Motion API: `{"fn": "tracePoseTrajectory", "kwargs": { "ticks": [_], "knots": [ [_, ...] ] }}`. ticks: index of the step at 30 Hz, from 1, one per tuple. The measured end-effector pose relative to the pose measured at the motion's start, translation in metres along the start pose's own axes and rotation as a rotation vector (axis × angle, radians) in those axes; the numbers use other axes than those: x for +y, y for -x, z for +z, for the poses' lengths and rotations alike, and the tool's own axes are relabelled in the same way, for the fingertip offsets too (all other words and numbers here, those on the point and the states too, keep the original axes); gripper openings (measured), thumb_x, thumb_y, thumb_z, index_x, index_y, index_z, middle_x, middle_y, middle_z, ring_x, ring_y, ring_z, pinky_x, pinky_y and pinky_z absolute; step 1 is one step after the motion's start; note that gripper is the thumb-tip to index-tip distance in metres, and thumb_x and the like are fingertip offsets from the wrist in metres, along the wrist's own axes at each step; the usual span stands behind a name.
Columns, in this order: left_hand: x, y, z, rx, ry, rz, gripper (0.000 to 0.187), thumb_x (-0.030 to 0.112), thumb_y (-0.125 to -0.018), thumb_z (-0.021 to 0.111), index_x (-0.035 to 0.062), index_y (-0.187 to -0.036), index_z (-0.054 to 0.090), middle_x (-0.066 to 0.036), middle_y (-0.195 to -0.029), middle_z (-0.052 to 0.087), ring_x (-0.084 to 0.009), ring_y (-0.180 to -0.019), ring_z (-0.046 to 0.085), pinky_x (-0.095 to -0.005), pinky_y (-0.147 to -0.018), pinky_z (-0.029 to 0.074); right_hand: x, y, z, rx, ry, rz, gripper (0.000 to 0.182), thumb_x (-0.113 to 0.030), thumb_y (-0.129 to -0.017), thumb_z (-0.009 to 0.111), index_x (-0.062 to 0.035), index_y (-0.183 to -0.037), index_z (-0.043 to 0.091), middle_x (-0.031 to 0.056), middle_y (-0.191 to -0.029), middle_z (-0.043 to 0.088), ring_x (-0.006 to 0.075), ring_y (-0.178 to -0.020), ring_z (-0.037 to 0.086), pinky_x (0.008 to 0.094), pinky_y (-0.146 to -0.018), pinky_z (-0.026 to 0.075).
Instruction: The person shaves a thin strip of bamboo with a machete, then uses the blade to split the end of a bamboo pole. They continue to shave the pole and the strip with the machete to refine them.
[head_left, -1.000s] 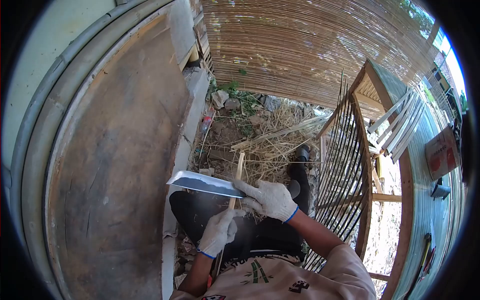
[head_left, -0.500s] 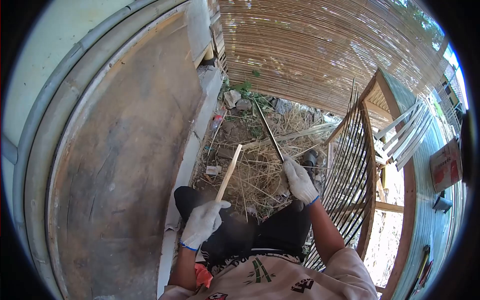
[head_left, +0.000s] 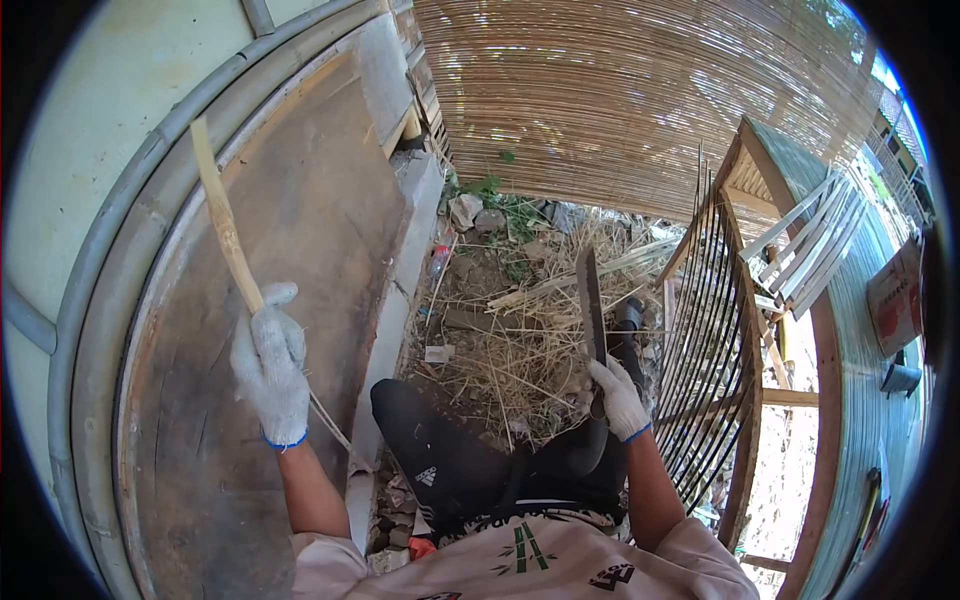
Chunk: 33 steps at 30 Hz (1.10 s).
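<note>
My left hand (head_left: 270, 368), in a white knitted glove with a blue cuff, holds a pale wooden strip (head_left: 222, 215) over the brown board (head_left: 290, 200). The strip points up and to the left, and a thin splinter (head_left: 330, 422) hangs below the hand. On the right, my right hand (head_left: 618, 398), gloved the same way, is closed round the handle of a long dark blade (head_left: 591, 305). The blade stands nearly upright in view, above the straw (head_left: 500, 365) and beside my bent leg.
A woven bamboo screen (head_left: 620, 110) spans the back. To the right are a slatted wooden frame (head_left: 745, 380), several loose pale strips (head_left: 820, 245) and a reddish-white bucket (head_left: 893, 300) on a greenish corrugated surface (head_left: 855, 400). A concrete ledge (head_left: 395, 310) edges the board.
My left hand has moved left and up with the wooden strip, from above my leg to over the board. My right hand has shifted slightly, and the blade has turned broad side to view.
</note>
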<state>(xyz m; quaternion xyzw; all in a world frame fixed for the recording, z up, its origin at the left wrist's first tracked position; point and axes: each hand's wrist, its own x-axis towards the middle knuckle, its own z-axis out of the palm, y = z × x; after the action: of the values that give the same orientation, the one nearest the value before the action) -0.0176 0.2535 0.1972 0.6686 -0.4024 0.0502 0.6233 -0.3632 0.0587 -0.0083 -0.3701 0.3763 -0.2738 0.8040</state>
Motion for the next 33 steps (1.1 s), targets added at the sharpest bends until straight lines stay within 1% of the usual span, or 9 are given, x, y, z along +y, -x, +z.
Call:
{"fn": "tracePoseTrajectory", "kwargs": {
  "ticks": [7, 13, 16, 18, 21, 23, 25, 29, 33],
  "knots": [
    [-0.016, -0.019, 0.035, 0.182, 0.209, 0.227, 0.049, 0.040, -0.114, 0.045, -0.0058, -0.116, 0.062, 0.003, -0.064, 0.040, -0.0075, -0.055, 0.037, -0.0260, -0.051, 0.032, 0.013, -0.001, -0.014, 0.063, -0.107, -0.081, 0.037, -0.036, -0.111, 0.052, -0.0104, -0.137, 0.057, 0.0030, -0.090, 0.062, 0.0138, -0.069, 0.064, 0.0303, -0.058, 0.057],
    [-0.041, -0.007, 0.079, 0.297, 0.125, 0.302, 0.042, 0.033, -0.115, 0.044, -0.0058, -0.118, 0.062, -0.005, -0.079, 0.059, -0.0117, -0.071, 0.054, -0.0278, -0.061, 0.044, 0.028, 0.003, 0.005, 0.066, -0.134, -0.085, 0.040, -0.039, -0.111, 0.054, -0.0079, -0.136, 0.057, 0.0039, -0.094, 0.066, 0.0131, -0.071, 0.065, 0.0302, -0.059, 0.057],
    [-0.068, 0.014, 0.088, 0.057, -0.080, 0.110, 0.033, 0.025, -0.114, 0.048, -0.0033, -0.122, 0.064, -0.008, -0.097, 0.067, -0.0150, -0.088, 0.063, -0.0305, -0.074, 0.053, 0.041, 0.005, 0.010, -0.007, -0.029, 0.016, 0.036, -0.034, -0.111, 0.055, -0.0068, -0.134, 0.057, 0.0039, -0.093, 0.066, 0.0127, -0.072, 0.066, 0.0301, -0.058, 0.056],
    [-0.068, 0.029, 0.090, 0.045, 0.147, -0.246, 0.026, 0.019, -0.113, 0.051, -0.0007, -0.123, 0.066, -0.008, -0.108, 0.070, -0.0158, -0.096, 0.067, -0.0316, -0.082, 0.057, 0.049, 0.007, 0.010, -0.023, -0.008, 0.036, 0.033, -0.033, -0.111, 0.055, -0.0062, -0.131, 0.058, 0.0042, -0.093, 0.066, 0.0128, -0.072, 0.066, 0.0303, -0.058, 0.056],
    [-0.066, 0.030, 0.076, 0.020, 0.055, -0.199, 0.027, 0.019, -0.113, 0.051, -0.0016, -0.121, 0.066, -0.009, -0.109, 0.070, -0.0156, -0.099, 0.068, -0.0325, -0.085, 0.058, 0.058, 0.012, 0.014, -0.052, 0.005, 0.068, 0.027, -0.031, -0.111, 0.055, -0.0058, -0.119, 0.058, 0.0046, -0.092, 0.066, 0.0131, -0.071, 0.066, 0.0303, -0.059, 0.056],
    [-0.057, 0.028, 0.071, 0.040, 0.055, -0.196, 0.028, 0.020, -0.113, 0.052, -0.0020, -0.121, 0.066, -0.009, -0.109, 0.071, -0.0156, -0.098, 0.068, -0.0335, -0.086, 0.059, 0.065, 0.010, 0.015, -0.081, 0.024, 0.054, 0.035, -0.031, -0.112, 0.054, -0.0072, -0.137, 0.055, 0.0043, -0.091, 0.067, 0.0134, -0.072, 0.064, 0.0301, -0.059, 0.056],
    [-0.051, 0.026, 0.062, -0.047, 0.026, -0.189, 0.036, 0.027, -0.113, 0.050, -0.0025, -0.128, 0.063, -0.011, -0.115, 0.069, -0.0202, -0.106, 0.071, -0.0341, -0.087, 0.061, 0.064, 0.010, 0.021, -0.117, 0.064, 0.040, 0.032, -0.029, -0.112, 0.054, -0.0073, -0.135, 0.055, 0.0041, -0.091, 0.066, 0.0127, -0.072, 0.064, 0.0297, -0.059, 0.055],
    [-0.041, 0.020, 0.058, -0.151, 0.032, -0.268, 0.038, 0.027, -0.113, 0.051, -0.0031, -0.132, 0.061, -0.013, -0.121, 0.068, -0.0226, -0.112, 0.070, -0.0366, -0.095, 0.059, 0.054, 0.014, 0.040, -0.202, 0.201, 0.014, 0.026, -0.028, -0.113, 0.051, -0.0074, -0.128, 0.057, 0.0016, -0.087, 0.063, 0.0099, -0.069, 0.061, 0.0284, -0.059, 0.054],
    [-0.013, 0.003, 0.054, 0.015, 0.137, -0.083, 0.047, 0.031, -0.114, 0.047, -0.0017, -0.148, 0.050, -0.017, -0.137, 0.061, -0.0267, -0.125, 0.062, -0.0443, -0.113, 0.048, 0.033, 0.024, 0.082, -0.178, 0.287, 0.004, 0.023, -0.027, -0.113, 0.051, -0.0076, -0.121, 0.060, -0.0037, -0.084, 0.058, 0.0065, -0.069, 0.054, 0.0255, -0.058, 0.046]
  ]
}}
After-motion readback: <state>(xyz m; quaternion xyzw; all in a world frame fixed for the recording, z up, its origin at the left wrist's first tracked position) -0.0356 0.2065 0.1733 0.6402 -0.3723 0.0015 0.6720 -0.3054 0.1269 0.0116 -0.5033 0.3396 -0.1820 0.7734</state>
